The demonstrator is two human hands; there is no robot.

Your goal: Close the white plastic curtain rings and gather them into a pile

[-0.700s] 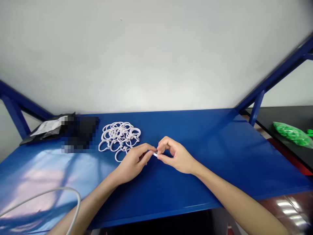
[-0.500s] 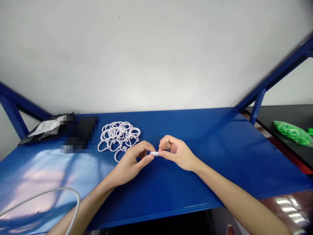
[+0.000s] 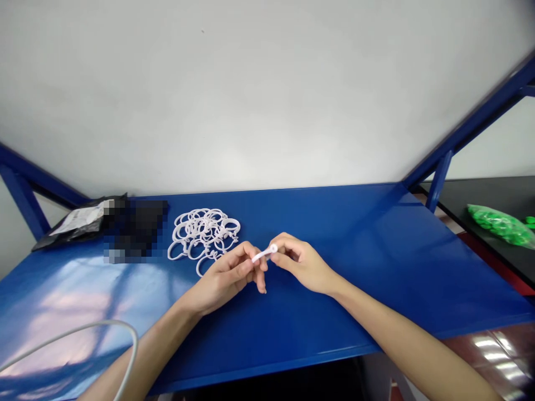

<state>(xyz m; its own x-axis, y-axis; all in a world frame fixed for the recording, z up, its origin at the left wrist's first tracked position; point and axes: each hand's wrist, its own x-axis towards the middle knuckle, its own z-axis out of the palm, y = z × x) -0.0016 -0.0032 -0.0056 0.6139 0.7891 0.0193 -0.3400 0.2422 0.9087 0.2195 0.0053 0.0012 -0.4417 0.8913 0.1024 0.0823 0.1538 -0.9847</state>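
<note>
My left hand (image 3: 225, 277) and my right hand (image 3: 301, 263) meet over the middle of the blue shelf (image 3: 376, 262). Between their fingertips they pinch one white plastic ring (image 3: 264, 254), seen edge-on and tilted, its right end higher. Both hands have curled fingers closed on it. A pile of several white plastic rings (image 3: 203, 234) lies on the shelf just left of and behind my left hand, not touched by it.
A black plastic bag with a white label (image 3: 79, 221) lies at the shelf's back left. A grey cable (image 3: 104, 328) loops at the near left. Blue frame struts rise at both sides. A green bag (image 3: 499, 224) rests on a black surface to the right.
The white ring, held level between both hands before, is now tilted with its right end raised. My left fingers have shifted and one finger now points down.
</note>
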